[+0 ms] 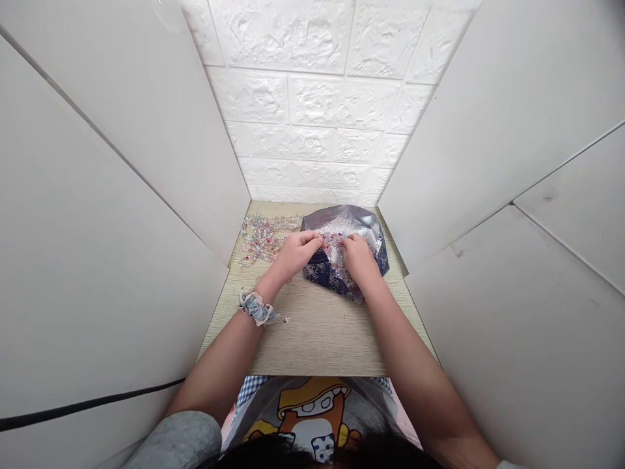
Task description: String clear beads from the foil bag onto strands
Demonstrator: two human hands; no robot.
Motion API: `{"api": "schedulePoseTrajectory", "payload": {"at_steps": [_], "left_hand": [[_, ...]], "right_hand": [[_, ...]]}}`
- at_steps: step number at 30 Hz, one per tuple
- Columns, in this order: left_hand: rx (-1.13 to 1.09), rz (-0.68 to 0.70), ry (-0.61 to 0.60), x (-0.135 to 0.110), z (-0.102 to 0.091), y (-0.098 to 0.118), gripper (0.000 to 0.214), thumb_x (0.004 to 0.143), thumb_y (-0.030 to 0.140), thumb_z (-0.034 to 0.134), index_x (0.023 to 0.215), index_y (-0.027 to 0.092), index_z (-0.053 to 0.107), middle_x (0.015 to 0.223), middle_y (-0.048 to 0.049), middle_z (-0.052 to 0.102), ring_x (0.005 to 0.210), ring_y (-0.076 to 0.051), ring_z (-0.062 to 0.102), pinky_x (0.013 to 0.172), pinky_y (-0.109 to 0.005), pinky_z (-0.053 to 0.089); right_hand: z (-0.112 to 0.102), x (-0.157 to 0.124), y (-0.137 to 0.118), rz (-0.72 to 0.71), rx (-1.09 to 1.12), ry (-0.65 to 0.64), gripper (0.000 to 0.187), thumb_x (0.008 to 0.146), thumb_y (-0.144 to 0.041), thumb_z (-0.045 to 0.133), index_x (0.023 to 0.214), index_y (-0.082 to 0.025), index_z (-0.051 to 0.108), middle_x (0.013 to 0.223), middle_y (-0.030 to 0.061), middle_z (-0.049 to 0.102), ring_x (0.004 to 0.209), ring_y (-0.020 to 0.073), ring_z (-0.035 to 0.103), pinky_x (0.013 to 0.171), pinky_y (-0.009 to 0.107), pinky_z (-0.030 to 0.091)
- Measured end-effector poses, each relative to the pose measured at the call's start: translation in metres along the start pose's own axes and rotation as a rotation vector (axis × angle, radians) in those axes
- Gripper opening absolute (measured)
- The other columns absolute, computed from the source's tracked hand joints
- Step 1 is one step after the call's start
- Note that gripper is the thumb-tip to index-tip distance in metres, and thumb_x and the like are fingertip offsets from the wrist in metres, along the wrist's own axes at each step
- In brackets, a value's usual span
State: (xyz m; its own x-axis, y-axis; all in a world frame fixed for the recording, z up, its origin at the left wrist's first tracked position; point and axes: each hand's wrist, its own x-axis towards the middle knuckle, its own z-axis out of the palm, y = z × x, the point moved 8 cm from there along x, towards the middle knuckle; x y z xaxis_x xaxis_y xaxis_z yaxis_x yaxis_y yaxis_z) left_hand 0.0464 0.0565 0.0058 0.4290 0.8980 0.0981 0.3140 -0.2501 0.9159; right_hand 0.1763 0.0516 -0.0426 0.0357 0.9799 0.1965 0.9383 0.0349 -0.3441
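A dark blue patterned bag (323, 277) with a silver lining lies open at the back of the small table. Loose colourful beads (334, 253) fill it. At its left rim, thumb and fingertips of my left hand (295, 253) are pinched together; whatever sits between them is too small to name. My right hand (360, 259) reaches over the front right of the bag, with bent fingers closed down at the beads. What those fingertips grip is hidden. Left of the bag lies a tangled heap of beaded strands (263, 236).
The narrow wooden tabletop (322, 345) is hemmed in by white panels on both sides and a white brick-pattern wall (312, 143) behind. A tiny pale piece (286, 320) lies near my left wrist, which wears a blue scrunchie (258, 309).
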Motion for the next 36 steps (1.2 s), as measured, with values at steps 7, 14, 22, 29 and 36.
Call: {"api": "schedulePoseTrajectory", "payload": {"at_steps": [7, 14, 22, 29, 36], "left_hand": [[0.088, 0.01, 0.007, 0.001, 0.002, -0.001, 0.027, 0.073, 0.033, 0.039, 0.067, 0.014, 0.057, 0.063, -0.0001, 0.054, 0.063, -0.011, 0.045, 0.059, -0.023, 0.034], [0.111, 0.039, 0.006, 0.003, 0.005, -0.007, 0.026, 0.073, 0.033, 0.039, 0.066, 0.015, 0.057, 0.063, 0.0012, 0.054, 0.063, -0.011, 0.046, 0.06, -0.022, 0.034], [0.101, 0.054, -0.032, 0.002, 0.009, -0.008, 0.025, 0.073, 0.031, 0.039, 0.062, 0.015, 0.055, 0.058, 0.0017, 0.051, 0.058, -0.01, 0.044, 0.057, -0.021, 0.033], [0.105, 0.066, -0.014, 0.001, 0.007, -0.006, 0.03, 0.074, 0.037, 0.038, 0.065, 0.014, 0.054, 0.061, 0.0014, 0.051, 0.059, -0.01, 0.044, 0.057, -0.021, 0.033], [0.076, 0.09, -0.03, -0.001, 0.007, 0.002, 0.03, 0.074, 0.036, 0.038, 0.068, 0.014, 0.058, 0.065, 0.0007, 0.056, 0.062, -0.01, 0.047, 0.058, -0.02, 0.034]], "right_hand": [[-0.001, -0.001, -0.006, -0.032, 0.002, -0.014, 0.028, 0.079, -0.017, 0.035, 0.083, -0.017, 0.062, 0.09, 0.0094, 0.051, 0.084, 0.0191, 0.046, 0.088, 0.037, 0.027], [-0.005, -0.003, -0.011, -0.042, -0.011, -0.006, 0.026, 0.079, -0.017, 0.035, 0.077, -0.016, 0.061, 0.088, 0.0083, 0.052, 0.082, 0.017, 0.047, 0.093, 0.038, 0.022], [-0.018, -0.003, -0.016, 0.035, 0.467, 0.079, 0.015, 0.077, -0.025, 0.037, 0.075, -0.018, 0.05, 0.076, 0.003, 0.052, 0.073, 0.0141, 0.048, 0.07, 0.029, 0.039], [-0.005, -0.007, -0.028, 0.144, 1.413, -0.153, 0.018, 0.069, -0.035, 0.053, 0.077, -0.018, 0.049, 0.073, -0.0018, 0.055, 0.067, 0.0083, 0.053, 0.069, 0.025, 0.045], [-0.003, -0.012, -0.033, 0.186, 1.63, -0.195, 0.013, 0.063, -0.026, 0.063, 0.071, -0.019, 0.054, 0.07, -0.0036, 0.055, 0.067, 0.0054, 0.053, 0.068, 0.02, 0.046]]}}
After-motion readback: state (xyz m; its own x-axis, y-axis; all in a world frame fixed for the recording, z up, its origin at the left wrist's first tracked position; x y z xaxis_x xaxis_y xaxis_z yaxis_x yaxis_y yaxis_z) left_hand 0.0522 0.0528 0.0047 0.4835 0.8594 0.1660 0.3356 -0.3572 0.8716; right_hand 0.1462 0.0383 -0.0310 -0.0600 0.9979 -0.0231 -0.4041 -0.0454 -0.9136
